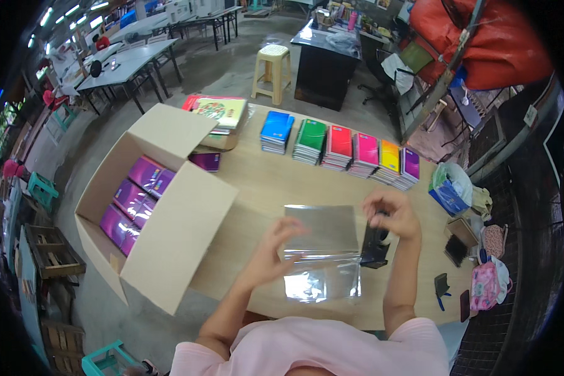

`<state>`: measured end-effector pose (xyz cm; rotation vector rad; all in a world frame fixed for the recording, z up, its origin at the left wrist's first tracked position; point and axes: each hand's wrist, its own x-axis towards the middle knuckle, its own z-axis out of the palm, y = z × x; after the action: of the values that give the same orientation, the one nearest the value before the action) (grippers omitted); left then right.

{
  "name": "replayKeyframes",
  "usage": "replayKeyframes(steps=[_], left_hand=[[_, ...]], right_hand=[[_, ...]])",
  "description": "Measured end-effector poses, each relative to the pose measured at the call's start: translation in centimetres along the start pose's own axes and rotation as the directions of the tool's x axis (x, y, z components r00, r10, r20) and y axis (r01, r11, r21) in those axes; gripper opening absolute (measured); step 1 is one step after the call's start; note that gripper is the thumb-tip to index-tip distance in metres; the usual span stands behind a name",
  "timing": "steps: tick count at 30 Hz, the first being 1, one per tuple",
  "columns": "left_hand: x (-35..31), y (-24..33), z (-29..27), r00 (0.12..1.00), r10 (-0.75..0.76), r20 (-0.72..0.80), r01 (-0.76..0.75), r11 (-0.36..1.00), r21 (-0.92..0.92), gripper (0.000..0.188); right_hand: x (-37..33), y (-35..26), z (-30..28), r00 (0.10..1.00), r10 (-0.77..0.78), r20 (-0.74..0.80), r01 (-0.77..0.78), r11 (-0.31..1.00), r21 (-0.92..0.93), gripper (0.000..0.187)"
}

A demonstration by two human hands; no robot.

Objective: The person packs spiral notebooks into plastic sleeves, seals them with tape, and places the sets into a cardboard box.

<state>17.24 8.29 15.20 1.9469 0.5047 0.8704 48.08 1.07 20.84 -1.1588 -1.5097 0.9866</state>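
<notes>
cardboard box (188, 225) of purple packs | notebook stacks (341, 150) | plastic stool (273, 72)

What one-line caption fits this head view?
Left hand presses clear plastic bags while right hand reaches the tape dispenser.

Six stacks of notebooks (348, 150), blue, green, red, pink, yellow and purple, line the worktop (263, 182). One open cardboard box (169, 232) holds purple packets (131, 200), their number unclear. One clear plastic sleeve (323, 257), one black tape dispenser (375, 246), two hands.
</notes>
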Motion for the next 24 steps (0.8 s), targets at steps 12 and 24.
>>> replayKeyframes(steps=[12,24], left_hand=[[26.7,-27.3,-1.4,0.647,-0.213,-0.732,0.679,0.596,0.427,0.047],[29.8,-27.8,-3.9,0.65,-0.293,-0.701,0.546,0.822,0.163,0.037]], right_hand=[[-1.3,8.3,-0.2,0.915,0.346,0.209,-0.294,0.925,-0.242,0.038],[27.4,21.5,-0.3,0.911,0.015,-0.411,-0.377,0.43,-0.82,0.04]])
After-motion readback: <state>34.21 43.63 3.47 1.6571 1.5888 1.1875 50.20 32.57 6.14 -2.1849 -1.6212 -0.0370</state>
